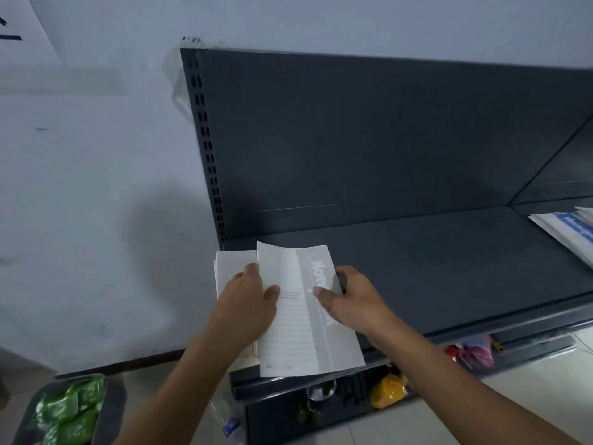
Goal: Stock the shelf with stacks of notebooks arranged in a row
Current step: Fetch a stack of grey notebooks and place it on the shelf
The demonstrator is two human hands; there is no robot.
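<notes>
Both your forearms reach forward from below and meet at the left end of the dark grey shelf (449, 268). Your left hand (248, 303) comes in from the left with its back turned up. Its fingers (252, 269) are curled over the left edge of the top notebook (298, 332), and the thumb lies flat on the cover, so this hand grips it. Your right hand (353, 303) takes the opposite long edge: the thumb presses on the cover and the other fingers are bent around the right side, pinching it.

The top notebook is pale grey. It has a panel of fine printed lines on the left half and a darker grey band on the right with white letters, partly hidden by your right thumb.

It sits between your two hands, over a stack of white notebooks (226, 268) that shows at its left – whether it rests on the stack or is held a little above it, I cannot tell. Its near end reaches the front edge of the shelf. At the far right of the same shelf lies another stack (564, 229) with blue print on top, well apart from your hands.
</notes>
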